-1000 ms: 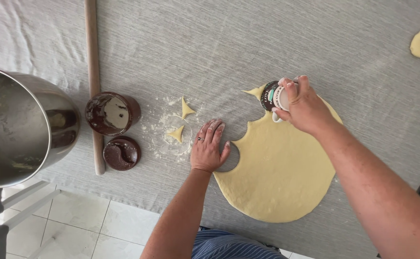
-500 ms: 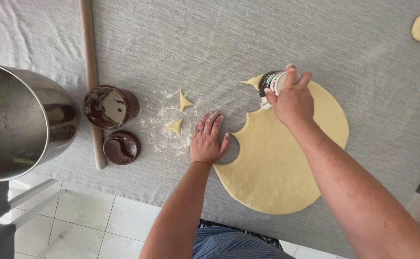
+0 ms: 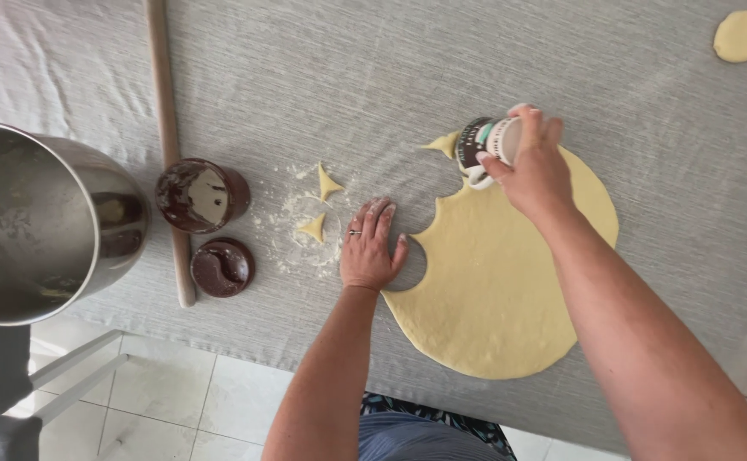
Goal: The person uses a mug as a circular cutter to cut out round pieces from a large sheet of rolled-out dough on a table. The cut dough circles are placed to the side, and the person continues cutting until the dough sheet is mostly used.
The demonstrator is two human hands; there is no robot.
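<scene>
A flat sheet of pale rolled dough (image 3: 510, 282) lies on the grey tablecloth, with round bites cut out of its left and upper edges. My right hand (image 3: 534, 171) grips a patterned mug (image 3: 486, 143), tilted on its side just above the dough's upper left edge. My left hand (image 3: 368, 248) rests flat on the cloth, fingers spread, thumb at the rim of a round cut-out. Two small triangular dough scraps (image 3: 314, 226) lie in a dusting of flour left of that hand.
A large steel mixing bowl (image 3: 40, 222) stands at the left edge. A wooden rolling pin (image 3: 169, 128) lies beside it, with an open brown jar (image 3: 198, 195) and its lid (image 3: 221, 266). Cut dough rounds (image 3: 741, 36) sit at the far top right. Tiled floor lies below the table edge.
My right hand has lifted the mug off the dough edge and tilted it on its side. My left hand stays flat on the cloth by the cut-out.
</scene>
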